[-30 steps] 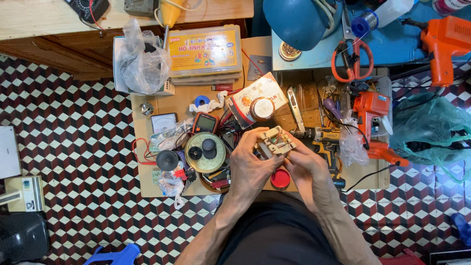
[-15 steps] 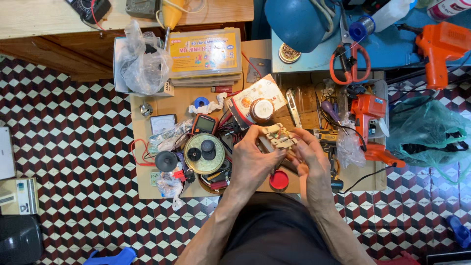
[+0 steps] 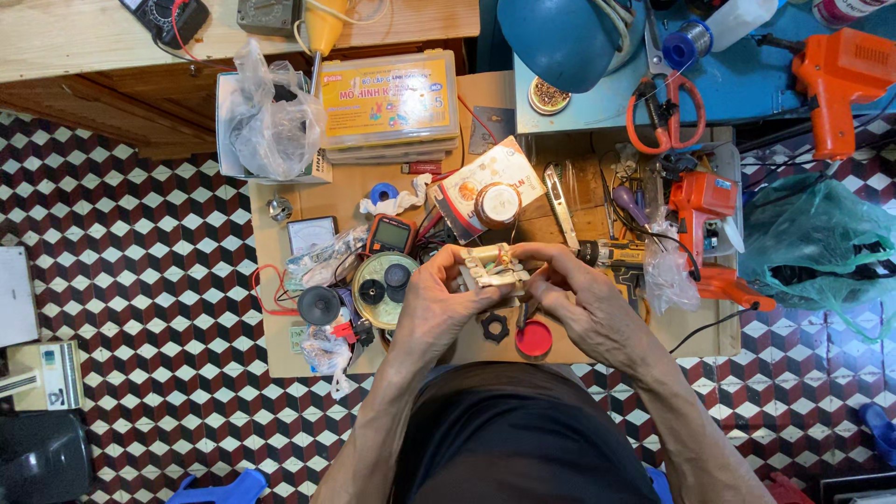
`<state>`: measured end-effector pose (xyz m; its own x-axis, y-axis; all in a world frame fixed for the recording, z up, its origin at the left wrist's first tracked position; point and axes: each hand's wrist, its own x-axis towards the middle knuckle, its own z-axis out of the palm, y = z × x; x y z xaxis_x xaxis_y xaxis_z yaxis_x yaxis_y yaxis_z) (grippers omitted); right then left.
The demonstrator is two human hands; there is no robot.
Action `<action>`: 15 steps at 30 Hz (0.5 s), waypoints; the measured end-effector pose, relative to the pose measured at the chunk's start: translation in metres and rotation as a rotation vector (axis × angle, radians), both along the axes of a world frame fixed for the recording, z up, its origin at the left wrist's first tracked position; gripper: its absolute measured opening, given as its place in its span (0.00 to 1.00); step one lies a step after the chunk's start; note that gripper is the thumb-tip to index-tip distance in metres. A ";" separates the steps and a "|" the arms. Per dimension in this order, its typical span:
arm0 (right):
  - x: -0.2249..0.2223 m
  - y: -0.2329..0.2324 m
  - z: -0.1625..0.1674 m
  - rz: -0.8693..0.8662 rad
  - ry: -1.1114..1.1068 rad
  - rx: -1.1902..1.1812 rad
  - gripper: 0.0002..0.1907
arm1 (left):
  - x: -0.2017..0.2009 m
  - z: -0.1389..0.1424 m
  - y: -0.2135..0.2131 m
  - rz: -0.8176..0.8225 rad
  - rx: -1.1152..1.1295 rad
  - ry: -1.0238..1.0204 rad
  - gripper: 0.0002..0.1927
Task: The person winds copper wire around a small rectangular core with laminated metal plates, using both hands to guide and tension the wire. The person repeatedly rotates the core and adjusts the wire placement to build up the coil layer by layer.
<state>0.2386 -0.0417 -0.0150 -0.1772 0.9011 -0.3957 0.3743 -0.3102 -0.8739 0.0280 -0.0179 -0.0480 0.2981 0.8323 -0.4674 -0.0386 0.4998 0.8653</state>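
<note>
Over at the left edge of the low wooden board (image 3: 280,350), a red wire (image 3: 264,289) loops off the side, and just inside it sit a small square panel meter (image 3: 311,234) and a black round knob (image 3: 319,305). Moving in, there's an orange handheld meter (image 3: 390,235) and, just below it, a round brass-coloured dial with two black knobs (image 3: 383,289). Now the left hand (image 3: 437,303): its fingers are curled in, pinching the left side of a small cream-coloured part with bits of metal on it (image 3: 493,268), held up above the middle of the board near its front edge. The right hand (image 3: 579,299) meets it from the other side, fingertips closed on the part's top and right side. Below the two hands, a black toothed ring (image 3: 494,327) and a red round cap (image 3: 534,339) lie at the front edge. Further right, a plastic bag (image 3: 667,271) and an orange tool (image 3: 705,210) sit toward the right edge.
</note>
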 end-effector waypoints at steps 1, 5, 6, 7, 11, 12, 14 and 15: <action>-0.001 0.002 -0.001 0.007 0.005 -0.006 0.19 | -0.001 -0.003 0.001 0.004 -0.048 -0.077 0.20; 0.006 0.008 -0.005 0.054 -0.031 0.133 0.17 | -0.004 -0.007 0.005 -0.011 -0.207 -0.233 0.20; 0.008 0.009 -0.007 0.030 0.017 0.083 0.16 | -0.005 -0.007 0.006 -0.027 -0.240 -0.235 0.20; 0.010 0.011 -0.009 0.006 0.066 0.033 0.14 | -0.006 -0.007 0.007 -0.039 -0.262 -0.250 0.20; 0.010 0.012 -0.021 -0.113 0.176 -0.023 0.09 | -0.008 -0.005 0.014 -0.071 -0.311 -0.291 0.21; 0.009 0.011 -0.023 -0.148 0.176 -0.038 0.09 | -0.008 -0.004 0.014 -0.076 -0.314 -0.299 0.21; 0.007 0.007 -0.027 -0.218 0.173 -0.069 0.08 | -0.007 -0.005 0.015 -0.068 -0.338 -0.354 0.21; 0.006 0.006 -0.029 -0.232 0.208 -0.037 0.07 | -0.006 -0.005 0.015 -0.064 -0.350 -0.382 0.21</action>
